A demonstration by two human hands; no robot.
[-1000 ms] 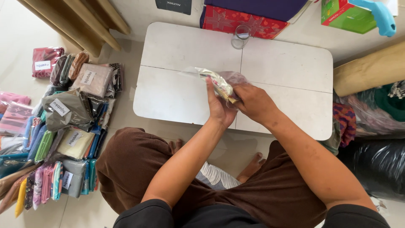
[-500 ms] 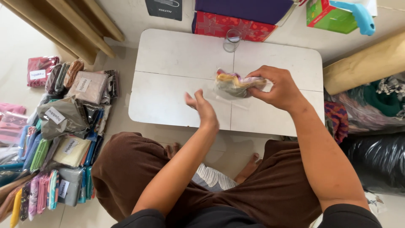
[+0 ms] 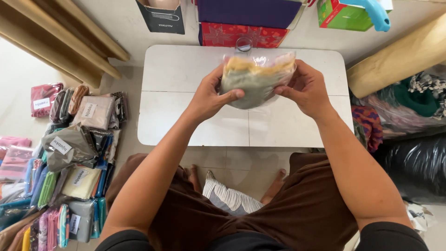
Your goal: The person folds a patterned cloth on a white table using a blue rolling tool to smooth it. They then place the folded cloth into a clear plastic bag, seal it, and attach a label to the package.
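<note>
- Tiled floor (image 3: 297, 35) all round, pale; I sit on it, brown trousers, knees spread, before a low white folding table (image 3: 186, 116).
- Far left on the floor: a heap of packed cloths in clear wrappers (image 3: 74, 158), pink, grey, beige, green, each with a white label. Wooden slats (image 3: 60, 37) lean above them.
- Beyond the table's far edge: a dark box (image 3: 162, 16), then a red patterned box (image 3: 241, 35) under a purple one (image 3: 246, 11). A clear glass (image 3: 243, 45) stands at the table's far edge, partly hidden by what I hold.
- My left hand (image 3: 209, 97) grips the left side of the clear plastic bag (image 3: 258, 79), thumb across the front, fingers curled behind.
- Bag is held up above the table, between both hands, not touching the top. Inside: folded cloth, yellow-orange at the top, grey-green below.
- My right hand (image 3: 306, 90) clasps the bag's right side, thumb pressing the front, fingers wrapped behind.
- Right of the table: a tan roll (image 3: 395, 60), dark bundled bags (image 3: 418, 162), patterned fabric (image 3: 367, 125). Green box (image 3: 339, 14) with a blue handle (image 3: 374, 14) up top.
</note>
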